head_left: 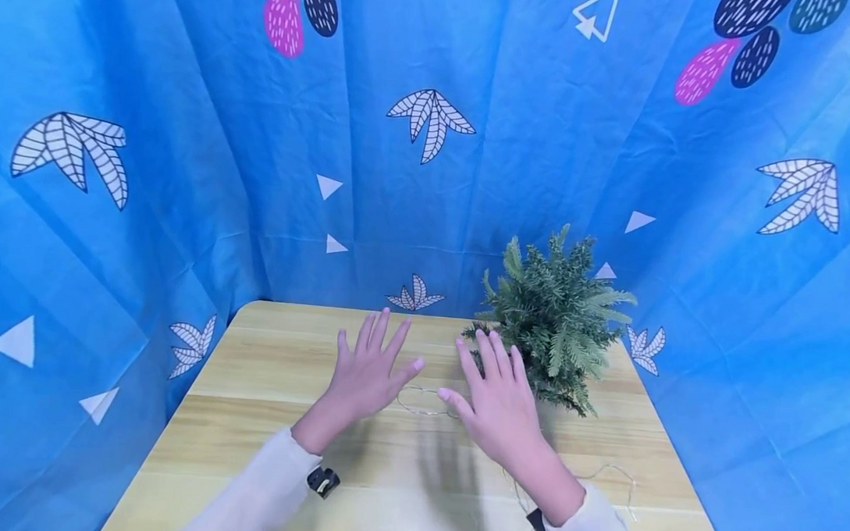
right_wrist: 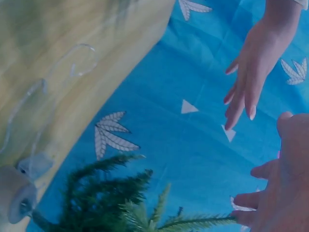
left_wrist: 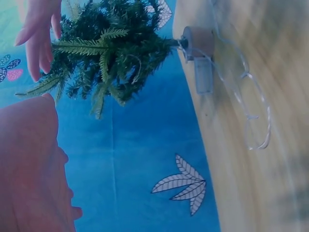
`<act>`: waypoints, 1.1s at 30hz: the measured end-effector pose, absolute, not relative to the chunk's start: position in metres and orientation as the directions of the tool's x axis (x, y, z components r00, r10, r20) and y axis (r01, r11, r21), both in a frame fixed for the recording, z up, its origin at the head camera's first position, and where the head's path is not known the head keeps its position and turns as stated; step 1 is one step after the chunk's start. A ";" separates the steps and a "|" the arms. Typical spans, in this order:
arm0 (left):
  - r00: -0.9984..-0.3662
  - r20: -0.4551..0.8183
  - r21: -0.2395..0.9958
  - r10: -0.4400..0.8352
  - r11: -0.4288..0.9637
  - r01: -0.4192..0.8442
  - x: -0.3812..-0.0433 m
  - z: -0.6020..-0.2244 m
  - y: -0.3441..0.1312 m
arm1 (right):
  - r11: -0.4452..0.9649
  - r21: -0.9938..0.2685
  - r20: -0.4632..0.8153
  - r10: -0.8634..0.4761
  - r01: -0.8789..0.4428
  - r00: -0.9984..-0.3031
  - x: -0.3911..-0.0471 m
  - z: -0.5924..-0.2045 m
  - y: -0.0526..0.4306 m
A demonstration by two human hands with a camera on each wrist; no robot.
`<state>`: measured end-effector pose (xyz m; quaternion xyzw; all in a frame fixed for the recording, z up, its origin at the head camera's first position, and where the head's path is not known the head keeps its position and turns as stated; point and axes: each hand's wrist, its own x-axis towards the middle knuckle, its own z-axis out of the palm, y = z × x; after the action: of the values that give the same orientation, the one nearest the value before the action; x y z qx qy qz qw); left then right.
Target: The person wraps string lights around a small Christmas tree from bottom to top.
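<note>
Both hands hover over a wooden table with fingers spread and nothing held. The left hand [head_left: 366, 373] is left of centre; the right hand [head_left: 497, 409] is in front of a small artificial Christmas tree [head_left: 560, 317]. In the left wrist view the tree stands on a round wooden base [left_wrist: 200, 41], with a clear battery box [left_wrist: 203, 75] beside it. A thin string of lights [left_wrist: 263, 111] runs from there in loops across the table. The head view shows part of that wire [head_left: 420, 412] between the hands and more under the right forearm.
The pale wooden table [head_left: 251, 416] is enclosed by a blue curtain [head_left: 413, 210] printed with leaves and triangles, behind and on both sides. A dark band [head_left: 324, 481] sits at the left wrist, another at the right wrist.
</note>
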<state>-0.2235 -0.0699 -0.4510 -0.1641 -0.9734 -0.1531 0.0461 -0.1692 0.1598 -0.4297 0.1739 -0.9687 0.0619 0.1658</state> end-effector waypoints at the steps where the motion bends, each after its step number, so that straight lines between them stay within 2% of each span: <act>1: -0.943 0.139 0.296 0.302 0.896 0.330 -0.221 -0.453 -0.070 | 0.931 -0.056 0.348 -0.320 -0.360 -0.881 -0.167 -0.432 0.160; 11: -0.948 0.123 0.348 0.295 0.881 0.319 -0.209 -0.477 -0.065 | 0.916 -0.004 0.364 -0.373 -0.401 -0.854 -0.150 -0.452 0.158; 20: -0.947 0.099 0.342 0.305 0.883 0.321 -0.202 -0.508 -0.057 | 0.913 -0.054 0.336 -0.364 -0.404 -0.869 -0.146 -0.482 0.161; 33: -0.944 0.093 0.385 0.315 0.863 0.326 -0.205 -0.560 -0.044 | 0.916 -0.181 0.251 -0.310 -0.359 -0.917 -0.159 -0.529 0.173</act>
<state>-0.2055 -0.0442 -0.5600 -0.1663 -0.9652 -0.2016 0.0135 -0.1585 0.1729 -0.5285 0.1718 -0.9726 0.1126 0.1092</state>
